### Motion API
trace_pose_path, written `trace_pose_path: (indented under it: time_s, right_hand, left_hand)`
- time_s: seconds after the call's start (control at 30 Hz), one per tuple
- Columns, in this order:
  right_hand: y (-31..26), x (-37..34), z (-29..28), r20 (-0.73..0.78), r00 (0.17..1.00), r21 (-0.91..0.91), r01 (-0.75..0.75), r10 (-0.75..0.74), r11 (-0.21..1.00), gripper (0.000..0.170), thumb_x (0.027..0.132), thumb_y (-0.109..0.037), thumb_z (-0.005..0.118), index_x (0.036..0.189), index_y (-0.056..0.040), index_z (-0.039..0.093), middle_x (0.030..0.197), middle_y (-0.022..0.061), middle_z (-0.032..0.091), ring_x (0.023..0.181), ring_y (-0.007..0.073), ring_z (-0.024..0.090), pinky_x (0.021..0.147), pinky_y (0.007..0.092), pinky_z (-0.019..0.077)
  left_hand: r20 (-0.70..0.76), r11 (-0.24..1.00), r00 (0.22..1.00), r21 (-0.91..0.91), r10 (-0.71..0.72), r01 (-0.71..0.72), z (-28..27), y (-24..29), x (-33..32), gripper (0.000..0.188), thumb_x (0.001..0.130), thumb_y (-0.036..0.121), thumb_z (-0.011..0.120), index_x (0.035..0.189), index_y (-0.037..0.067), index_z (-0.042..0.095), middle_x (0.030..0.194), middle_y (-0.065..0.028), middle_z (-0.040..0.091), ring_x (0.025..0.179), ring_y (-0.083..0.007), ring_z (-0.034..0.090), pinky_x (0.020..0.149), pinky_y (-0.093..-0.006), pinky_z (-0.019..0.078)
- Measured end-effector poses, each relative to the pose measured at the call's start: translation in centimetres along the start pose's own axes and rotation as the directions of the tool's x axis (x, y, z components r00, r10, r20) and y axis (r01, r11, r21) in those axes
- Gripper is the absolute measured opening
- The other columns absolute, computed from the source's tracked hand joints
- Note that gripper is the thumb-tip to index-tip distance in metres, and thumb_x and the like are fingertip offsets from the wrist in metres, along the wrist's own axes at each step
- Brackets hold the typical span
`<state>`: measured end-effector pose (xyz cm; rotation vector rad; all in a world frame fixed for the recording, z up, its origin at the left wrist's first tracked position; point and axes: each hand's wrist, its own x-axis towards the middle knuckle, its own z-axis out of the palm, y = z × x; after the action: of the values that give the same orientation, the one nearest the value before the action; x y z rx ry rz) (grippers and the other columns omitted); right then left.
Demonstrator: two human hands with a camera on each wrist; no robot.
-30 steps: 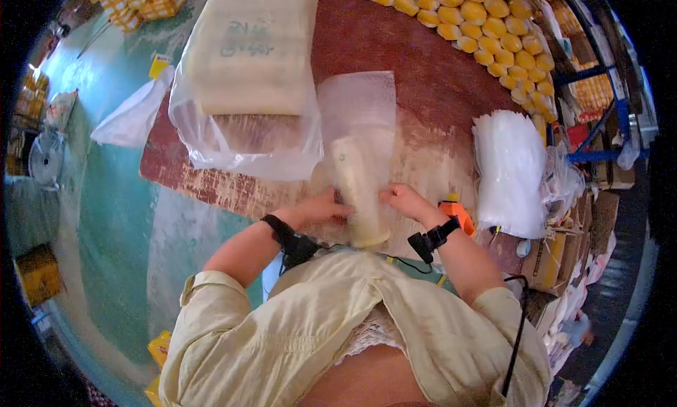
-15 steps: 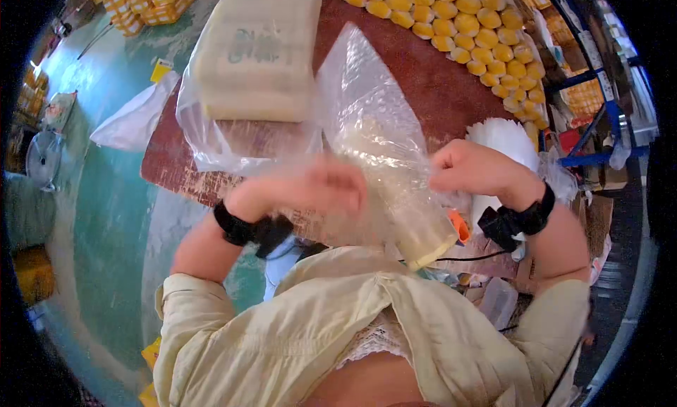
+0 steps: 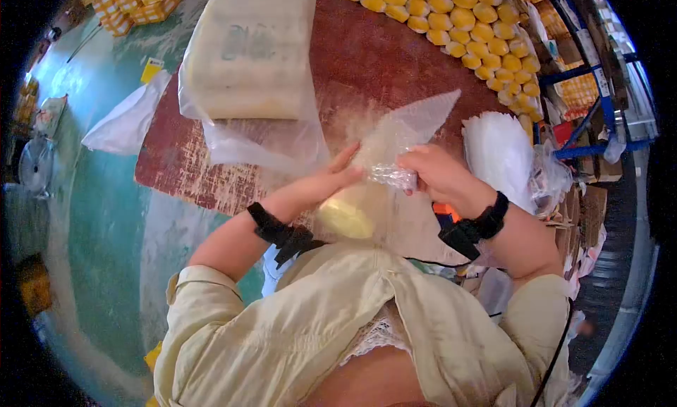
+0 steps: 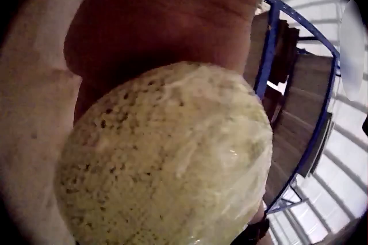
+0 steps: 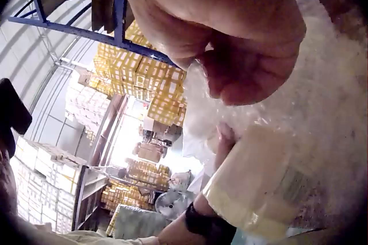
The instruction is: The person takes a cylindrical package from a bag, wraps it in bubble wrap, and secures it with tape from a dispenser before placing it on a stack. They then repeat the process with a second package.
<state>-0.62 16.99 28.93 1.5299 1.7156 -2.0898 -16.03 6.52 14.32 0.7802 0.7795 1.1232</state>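
A pale yellow cylindrical bundle [image 3: 345, 215] lies inside a clear plastic bag [image 3: 423, 121] in front of the person's body. In the head view, the left hand [image 3: 321, 185] holds the bundle from its left side, fingers and thumb spread across it. The bundle's round, finely pitted end [image 4: 167, 159] fills the left wrist view below that hand. The right hand [image 3: 438, 174] grips a bunched fold of the bag with curled fingers. Beyond it, the bag's loose end sticks out to the upper right. In the right wrist view, the curled fingers [image 5: 250, 81] hold the plastic above the bundle.
On the worn red table [image 3: 381, 62], a large pale package [image 3: 247, 62] in plastic stands at the back left. Many yellow-and-white rounded packs [image 3: 458, 19] line the far right. A stack of white plastic [image 3: 499, 157] and an orange object [image 3: 446, 211] are at the right.
Both hands first sat low by the bundle, then rose apart while the bag swung up. Now they have come together; the right hand has gathered the bag, whose loose end points upper right.
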Motion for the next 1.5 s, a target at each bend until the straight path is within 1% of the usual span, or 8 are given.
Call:
trace_pose_path:
  time_s: [0.1, 0.27, 0.57, 0.77, 0.87, 1.1, 1.23, 1.5]
  right_hand:
    - [0.9, 2.1, 0.0, -0.044, 0.994, 0.17, -0.091, 0.1, 0.981, 0.012, 0.081, -0.018, 0.055, 0.08, -0.0066, 0.056, 0.071, 0.0019, 0.056, 0.059, 0.0126, 0.053, 0.047, 0.0282, 0.0452]
    - [0.1, -0.2, 1.6, -0.097, 0.979, 0.415, -0.126, 0.181, 0.901, 0.009, 0.081, -0.016, 0.056, 0.077, -0.0079, 0.055, 0.067, 0.0011, 0.055, 0.057, 0.0128, 0.054, 0.044, 0.0255, 0.0434]
    - [-0.4, -5.2, -0.7, 0.093, 0.991, -0.105, -0.081, 0.091, 0.991, 0.018, 0.079, -0.018, 0.056, 0.067, -0.0046, 0.053, 0.057, 0.0015, 0.051, 0.047, 0.0119, 0.049, 0.042, 0.0269, 0.039]
    - [-6.0, -6.1, -1.9, 0.208, 0.971, -0.697, 0.233, -0.12, 0.678, 0.025, 0.076, -0.017, 0.056, 0.057, -0.0023, 0.046, 0.051, 0.0009, 0.043, 0.047, 0.009, 0.04, 0.043, 0.0287, 0.0326]
    - [-7.9, -7.1, -2.8, 0.343, 0.903, -0.752, 0.43, -0.261, 0.499, 0.027, 0.074, -0.015, 0.057, 0.057, -0.0002, 0.042, 0.05, 0.0047, 0.036, 0.048, 0.0087, 0.037, 0.043, 0.0306, 0.0312]
    - [-3.6, -8.9, -5.4, 0.449, 0.761, -0.782, 0.588, -0.467, 0.207, 0.026, 0.075, -0.015, 0.056, 0.063, 0.0001, 0.039, 0.06, 0.0147, 0.039, 0.056, 0.0322, 0.041, 0.051, 0.0389, 0.0319]
    - [2.9, -6.5, -4.9, 0.506, 0.724, -0.781, 0.615, -0.469, 0.107, 0.023, 0.075, -0.017, 0.056, 0.064, -0.0022, 0.042, 0.065, 0.0127, 0.043, 0.064, 0.0325, 0.045, 0.057, 0.0405, 0.0377]
    - [7.9, -11.2, -7.3, 0.098, 0.966, -0.966, 0.15, -0.238, 0.213, 0.016, 0.074, -0.017, 0.058, 0.07, -0.0049, 0.048, 0.072, 0.0112, 0.051, 0.075, 0.0293, 0.053, 0.063, 0.0403, 0.0412]
  left_hand:
    - [0.015, 0.925, 1.0, 0.378, 0.02, -0.024, -0.9, 0.3, -1.1, 0.072, 0.089, 0.04, 0.045, 0.139, 0.003, 0.008, 0.136, -0.0139, 0.03, 0.12, -0.0228, 0.035, 0.101, -0.0323, 0.0281]
    - [0.097, 0.979, 0.984, 0.155, -0.151, 0.135, 1.3, 1.0, -4.9, 0.082, 0.083, 0.045, 0.054, 0.137, 0.0, 0.012, 0.126, -0.0175, 0.039, 0.114, -0.0219, 0.041, 0.095, -0.0338, 0.0343]
    - [0.243, 0.975, 0.953, 0.176, -0.179, 0.138, -0.3, 8.1, -8.6, 0.048, 0.089, 0.034, 0.049, 0.122, 0.0, 0.043, 0.107, -0.0101, 0.055, 0.103, -0.0186, 0.049, 0.089, -0.0319, 0.0389]
    - [0.347, 0.238, 0.766, 0.81, 0.541, -0.535, -2.8, 13.1, 0.7, 0.047, 0.075, -0.001, 0.051, 0.121, 0.009, 0.046, 0.12, -0.0123, 0.049, 0.114, -0.0263, 0.044, 0.098, -0.0381, 0.0315]
    - [0.534, -0.124, 0.738, 0.836, 0.414, -0.535, -0.9, 12.5, 5.6, 0.059, 0.069, -0.001, 0.054, 0.126, 0.012, 0.041, 0.125, -0.0106, 0.044, 0.121, -0.028, 0.036, 0.102, -0.0442, 0.0248]
    - [0.514, -0.034, 0.748, 0.815, -0.419, -0.579, 0.6, 11.5, 11.4, 0.064, 0.063, 0.016, 0.069, 0.122, 0.016, 0.044, 0.126, -0.005, 0.044, 0.125, -0.0249, 0.029, 0.103, -0.0503, 0.0166]
    - [0.726, 0.036, 0.659, 0.677, -0.196, -0.735, -0.5, 3.7, 11.2, 0.068, 0.057, 0.024, 0.075, 0.118, 0.017, 0.046, 0.128, -0.0024, 0.043, 0.128, -0.0269, 0.023, 0.103, -0.0532, 0.0159]
    - [0.457, -0.21, 0.839, 0.825, -0.296, -0.524, 2.0, 4.3, 9.4, 0.006, 0.071, 0.012, 0.055, 0.077, 0.011, 0.056, 0.072, -0.009, 0.059, 0.071, -0.031, 0.06, 0.062, -0.0442, 0.0469]
